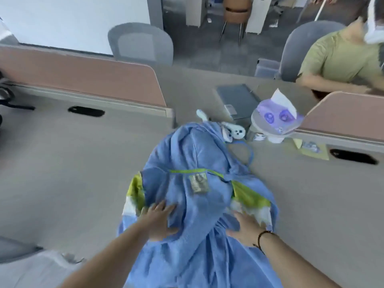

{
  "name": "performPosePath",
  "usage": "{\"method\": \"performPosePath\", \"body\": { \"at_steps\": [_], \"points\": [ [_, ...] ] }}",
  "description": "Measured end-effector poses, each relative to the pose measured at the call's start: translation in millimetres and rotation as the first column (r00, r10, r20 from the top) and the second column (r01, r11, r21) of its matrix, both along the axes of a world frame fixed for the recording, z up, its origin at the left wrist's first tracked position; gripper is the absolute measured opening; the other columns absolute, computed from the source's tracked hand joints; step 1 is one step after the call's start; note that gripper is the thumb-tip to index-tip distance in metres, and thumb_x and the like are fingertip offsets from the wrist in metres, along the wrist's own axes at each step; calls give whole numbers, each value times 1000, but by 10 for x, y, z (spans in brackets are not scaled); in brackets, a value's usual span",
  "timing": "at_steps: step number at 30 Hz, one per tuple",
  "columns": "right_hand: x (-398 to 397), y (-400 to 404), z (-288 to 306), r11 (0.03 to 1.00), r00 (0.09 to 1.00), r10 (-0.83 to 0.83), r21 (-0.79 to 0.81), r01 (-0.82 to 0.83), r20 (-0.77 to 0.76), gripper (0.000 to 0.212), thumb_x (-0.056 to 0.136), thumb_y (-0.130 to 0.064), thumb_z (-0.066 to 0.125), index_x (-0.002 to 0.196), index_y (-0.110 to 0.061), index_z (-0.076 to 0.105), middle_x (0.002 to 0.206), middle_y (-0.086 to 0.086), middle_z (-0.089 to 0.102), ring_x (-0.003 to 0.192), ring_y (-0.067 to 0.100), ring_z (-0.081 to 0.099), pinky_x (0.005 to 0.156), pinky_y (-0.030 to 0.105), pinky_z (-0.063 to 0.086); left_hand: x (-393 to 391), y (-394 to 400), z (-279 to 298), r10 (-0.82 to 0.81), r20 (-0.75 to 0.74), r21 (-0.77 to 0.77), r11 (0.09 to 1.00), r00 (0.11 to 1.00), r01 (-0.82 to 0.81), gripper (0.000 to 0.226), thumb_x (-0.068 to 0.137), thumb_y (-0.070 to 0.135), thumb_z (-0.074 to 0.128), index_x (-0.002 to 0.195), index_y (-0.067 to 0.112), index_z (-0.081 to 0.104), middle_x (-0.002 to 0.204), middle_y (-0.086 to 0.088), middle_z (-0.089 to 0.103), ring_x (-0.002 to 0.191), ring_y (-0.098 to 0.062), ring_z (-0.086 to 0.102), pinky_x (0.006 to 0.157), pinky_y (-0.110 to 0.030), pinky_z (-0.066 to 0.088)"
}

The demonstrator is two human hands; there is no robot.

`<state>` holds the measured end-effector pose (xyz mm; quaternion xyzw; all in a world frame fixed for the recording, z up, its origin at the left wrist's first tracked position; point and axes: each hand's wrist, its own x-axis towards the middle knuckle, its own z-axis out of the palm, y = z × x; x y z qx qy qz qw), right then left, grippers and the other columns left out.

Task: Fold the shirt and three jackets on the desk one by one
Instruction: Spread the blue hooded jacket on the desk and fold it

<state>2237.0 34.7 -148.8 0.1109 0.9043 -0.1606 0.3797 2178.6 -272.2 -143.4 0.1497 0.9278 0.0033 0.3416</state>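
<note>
1. My left hand and right hand: apart, fingers spread flat on the garment.
2. Blue jacket with yellow-green panels: crumpled, mid-desk.
3. White controller: just beyond the jacket.
4. Tissue box: farther right.
</note>
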Motion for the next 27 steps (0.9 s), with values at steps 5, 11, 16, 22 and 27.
{"method": "performPosePath", "body": {
  "at_steps": [5, 11, 16, 22, 27],
  "points": [
    [236, -162, -311, 984, 983, -151, 80, 159, -101, 76, 96, -65, 44, 158, -34, 14, 167, -2, 1, 154, 24, 3, 120, 49, 23, 24, -204, -344, 138, -83, 64, 989, 987, -133, 115, 57, 99, -10, 158, 46, 2, 170, -2, -2, 155, -29, 1, 123, -44, 9],
    [227, -630, -558, 956, 970, -187, 199, 216, -153, 75, 93, -65, 42, 156, -36, 13, 166, 3, -15, 153, 28, -13, 118, 63, 17, 107, -371, -617, 64, -176, 21, 998, 982, -61, 78, 85, 81, 32, 140, 32, 59, 153, -16, 46, 137, -42, 42, 119, -50, 5],
    [44, -652, -735, 957, 983, -158, 233, 176, -90, 75, 93, -51, 43, 157, -37, 6, 157, 1, -41, 147, 33, -34, 113, 72, 5, -24, -368, -788, 47, -254, 24, 999, 966, -42, 61, 94, 64, 30, 147, 40, 48, 156, -19, 41, 135, -50, 43, 113, -56, 17],
    [-184, -508, -833, 948, 984, -109, 282, 145, -140, 73, 87, -49, 23, 158, -34, 14, 163, 1, -30, 148, 32, -31, 111, 74, 3, -530, -431, -903, 87, -342, 42, 996, 936, -77, 62, 95, 59, 24, 153, 40, 37, 162, -13, 31, 143, -45, 34, 117, -51, 15],
    [-455, -334, -899, 946, 971, -83, 288, 147, -222, 65, 100, -59, 28, 159, -37, 11, 165, -1, -23, 150, 28, -27, 113, 75, 2, -1318, -612, -964, 84, -372, 41, 996, 925, -74, 66, 93, 62, 12, 156, 45, 24, 167, -9, 19, 151, -39, 19, 124, -50, 13]
  ]
}}
